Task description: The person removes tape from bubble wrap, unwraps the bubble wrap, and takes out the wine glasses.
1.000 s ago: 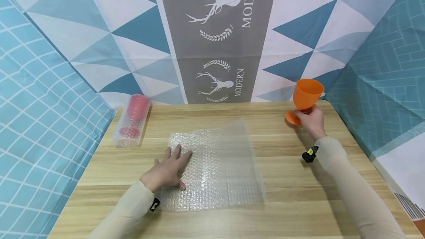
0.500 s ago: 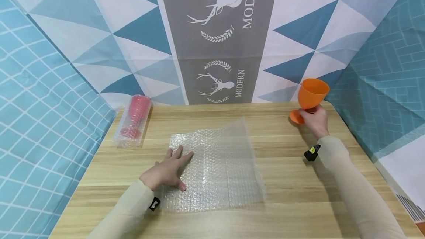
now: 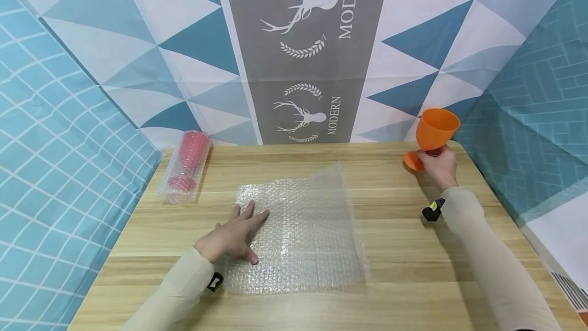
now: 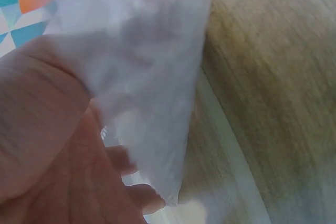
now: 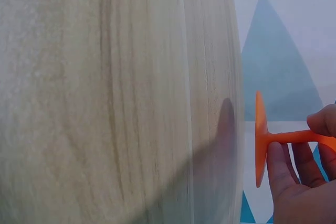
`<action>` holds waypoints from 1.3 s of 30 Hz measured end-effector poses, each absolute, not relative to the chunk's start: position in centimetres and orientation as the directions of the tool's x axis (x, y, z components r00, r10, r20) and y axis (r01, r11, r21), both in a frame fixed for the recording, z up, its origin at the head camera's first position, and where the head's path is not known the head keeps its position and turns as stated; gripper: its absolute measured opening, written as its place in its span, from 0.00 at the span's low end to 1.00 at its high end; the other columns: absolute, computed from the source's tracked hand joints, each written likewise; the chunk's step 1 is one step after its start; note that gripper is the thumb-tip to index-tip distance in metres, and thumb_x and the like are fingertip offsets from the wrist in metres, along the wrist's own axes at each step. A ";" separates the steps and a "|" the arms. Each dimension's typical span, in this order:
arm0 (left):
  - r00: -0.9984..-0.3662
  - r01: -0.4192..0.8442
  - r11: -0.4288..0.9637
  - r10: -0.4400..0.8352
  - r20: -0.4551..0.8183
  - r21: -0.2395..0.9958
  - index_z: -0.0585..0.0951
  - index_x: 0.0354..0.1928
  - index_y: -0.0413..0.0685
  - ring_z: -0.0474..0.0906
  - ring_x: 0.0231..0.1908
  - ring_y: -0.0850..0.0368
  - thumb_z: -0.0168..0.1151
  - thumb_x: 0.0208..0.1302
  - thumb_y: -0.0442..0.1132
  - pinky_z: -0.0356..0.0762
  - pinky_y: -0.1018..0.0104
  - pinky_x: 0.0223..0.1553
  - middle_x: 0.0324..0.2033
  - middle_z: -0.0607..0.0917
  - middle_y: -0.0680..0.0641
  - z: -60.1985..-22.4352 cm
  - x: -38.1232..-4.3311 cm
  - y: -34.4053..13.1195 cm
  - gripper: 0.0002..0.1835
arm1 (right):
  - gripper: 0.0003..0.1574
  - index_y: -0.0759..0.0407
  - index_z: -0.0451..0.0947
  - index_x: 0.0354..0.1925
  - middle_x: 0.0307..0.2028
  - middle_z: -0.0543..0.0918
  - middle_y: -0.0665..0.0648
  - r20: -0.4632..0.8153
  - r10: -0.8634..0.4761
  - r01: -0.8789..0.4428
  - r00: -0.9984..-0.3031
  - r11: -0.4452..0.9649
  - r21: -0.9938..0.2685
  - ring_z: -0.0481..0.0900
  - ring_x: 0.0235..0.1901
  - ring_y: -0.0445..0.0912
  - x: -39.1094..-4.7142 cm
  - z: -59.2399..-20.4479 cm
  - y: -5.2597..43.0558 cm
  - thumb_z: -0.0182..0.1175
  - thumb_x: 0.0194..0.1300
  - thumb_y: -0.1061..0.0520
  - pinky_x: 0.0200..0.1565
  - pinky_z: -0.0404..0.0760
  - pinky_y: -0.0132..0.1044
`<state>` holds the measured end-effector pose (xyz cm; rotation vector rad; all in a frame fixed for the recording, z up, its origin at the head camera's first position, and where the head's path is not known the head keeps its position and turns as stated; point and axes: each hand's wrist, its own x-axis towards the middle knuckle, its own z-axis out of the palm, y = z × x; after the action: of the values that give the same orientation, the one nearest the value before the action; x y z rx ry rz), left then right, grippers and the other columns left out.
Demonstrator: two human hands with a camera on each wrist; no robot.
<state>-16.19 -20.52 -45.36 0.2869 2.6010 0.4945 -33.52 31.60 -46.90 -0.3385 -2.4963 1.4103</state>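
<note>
At the table's back right, my right hand (image 3: 442, 166) grips the stem of an orange plastic goblet (image 3: 436, 129), fingers and thumb around it. The goblet is tilted with its mouth up, and its round foot (image 5: 259, 140) shows above the wood in the right wrist view. My left hand (image 3: 231, 236) lies with spread fingers on the left part of a flat sheet of bubble wrap (image 3: 298, 239). In the left wrist view, a blurred piece of the bubble wrap (image 4: 147, 77) covers part of the left hand.
A pink goblet-like thing (image 3: 188, 160) wrapped in bubble wrap lies at the back left of the wooden table (image 3: 390, 290). Patterned cloth walls (image 3: 303, 65) stand behind and on both sides of the table.
My right hand has shifted slightly to the right in the head view with the orange goblet, while the view itself also drifts a little. The left hand keeps its place on the bubble wrap.
</note>
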 end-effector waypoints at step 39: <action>-0.871 0.122 0.910 0.290 -0.398 0.396 0.57 0.81 0.62 0.31 0.78 0.24 0.85 0.33 0.46 0.41 0.06 0.55 0.81 0.40 0.37 -45.7 -16.2 -20.7 0.68 | 0.28 0.68 0.71 0.64 0.60 0.79 0.70 0.174 0.189 -0.058 -0.966 0.499 -0.865 0.77 0.59 0.60 -34.3 -47.3 27.1 0.60 0.71 0.58 0.65 0.78 0.56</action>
<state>-16.17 -20.70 -45.68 0.2982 2.6130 0.5007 -34.25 27.07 -47.27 -0.1108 -2.4983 1.4549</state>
